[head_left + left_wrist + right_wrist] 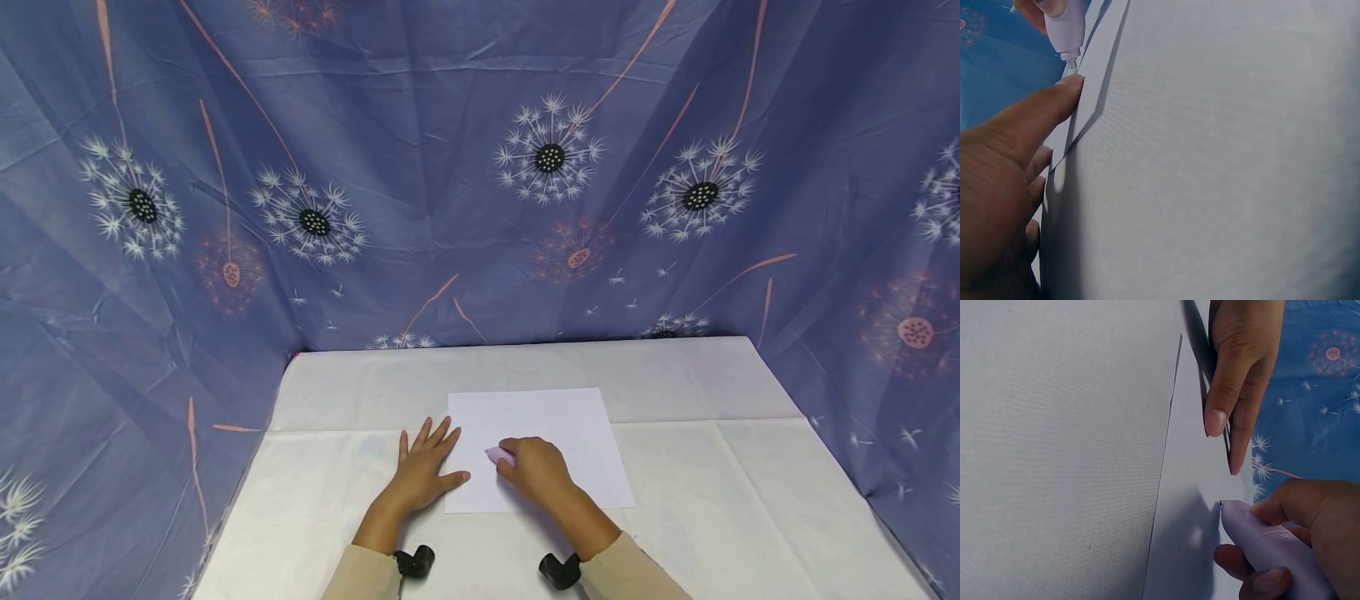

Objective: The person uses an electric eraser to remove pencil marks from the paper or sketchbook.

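Observation:
A sheet of white paper [555, 417] lies on the white-covered table. My left hand [422, 471] is spread with straight fingers at the sheet's left edge, and its thumb rests on the paper. With my right hand [536, 467] I grip a thick lilac pen-shaped tool [1279, 550], the fingers and thumb curled round its smooth body. Its narrow tip points toward the left hand and sits close over the paper, throwing a shadow there in the right wrist view. From the left wrist view the tool [1066, 28] shows a short, pale tip just beyond the left thumb.
The table's white cloth [712, 483] has fold creases and reaches around the paper on every side. Behind and beside it hangs a blue curtain [420, 167] with dandelion prints. Black wrist devices [561, 572] show at both sleeve cuffs.

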The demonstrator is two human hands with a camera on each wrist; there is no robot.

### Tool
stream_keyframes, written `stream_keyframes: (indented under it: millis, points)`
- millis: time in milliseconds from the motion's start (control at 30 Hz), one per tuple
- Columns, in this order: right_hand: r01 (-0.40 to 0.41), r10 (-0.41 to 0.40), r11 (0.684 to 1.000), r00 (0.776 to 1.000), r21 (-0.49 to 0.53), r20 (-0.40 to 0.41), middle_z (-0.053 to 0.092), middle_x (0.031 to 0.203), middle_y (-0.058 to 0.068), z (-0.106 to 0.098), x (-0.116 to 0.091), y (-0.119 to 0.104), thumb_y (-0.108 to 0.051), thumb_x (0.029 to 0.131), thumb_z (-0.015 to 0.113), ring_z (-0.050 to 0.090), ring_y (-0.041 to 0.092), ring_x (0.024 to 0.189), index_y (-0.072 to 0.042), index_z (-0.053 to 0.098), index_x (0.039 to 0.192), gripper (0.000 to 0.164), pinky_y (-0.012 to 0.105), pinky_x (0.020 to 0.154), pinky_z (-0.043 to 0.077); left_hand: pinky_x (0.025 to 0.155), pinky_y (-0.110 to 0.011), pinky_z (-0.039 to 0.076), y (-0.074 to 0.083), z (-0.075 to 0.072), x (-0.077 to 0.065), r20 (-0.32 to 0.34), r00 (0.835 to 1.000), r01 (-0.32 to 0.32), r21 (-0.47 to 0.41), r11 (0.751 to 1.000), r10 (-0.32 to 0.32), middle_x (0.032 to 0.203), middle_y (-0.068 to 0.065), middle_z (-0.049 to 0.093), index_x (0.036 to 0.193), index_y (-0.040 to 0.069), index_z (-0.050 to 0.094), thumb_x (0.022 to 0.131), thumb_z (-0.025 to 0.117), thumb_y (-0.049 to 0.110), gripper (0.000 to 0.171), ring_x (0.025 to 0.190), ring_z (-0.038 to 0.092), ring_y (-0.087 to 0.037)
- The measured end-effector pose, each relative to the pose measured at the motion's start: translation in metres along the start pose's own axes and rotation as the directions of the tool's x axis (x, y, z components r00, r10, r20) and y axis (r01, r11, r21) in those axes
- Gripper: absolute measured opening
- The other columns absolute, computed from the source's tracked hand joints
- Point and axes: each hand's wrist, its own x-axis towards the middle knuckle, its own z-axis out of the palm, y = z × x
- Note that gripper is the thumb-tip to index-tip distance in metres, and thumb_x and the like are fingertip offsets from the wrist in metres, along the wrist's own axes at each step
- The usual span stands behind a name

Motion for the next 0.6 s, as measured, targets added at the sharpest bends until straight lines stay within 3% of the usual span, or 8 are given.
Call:
stream_keyframes:
  millis: [600]
  points:
    - [0.016,-0.016,1.000,1.000,-0.005,0.018,0.079,0.102,0.009,0.0012,0.0009,-0.0025,-0.025,0.090,0.074,0.075,0.033,0.097,-0.011,0.079,0.110,0.025,0.048,0.087,0.059,0.119,-0.074,-0.003,-0.0003,0.0010,0.0007,0.002,1.000,0.004,-0.001,1.000,-0.004,0.167,-0.010,0.029,0.154,0.012,0.044,0.092,0.070,0.046,0.076,0.157,0.013,-0.043]
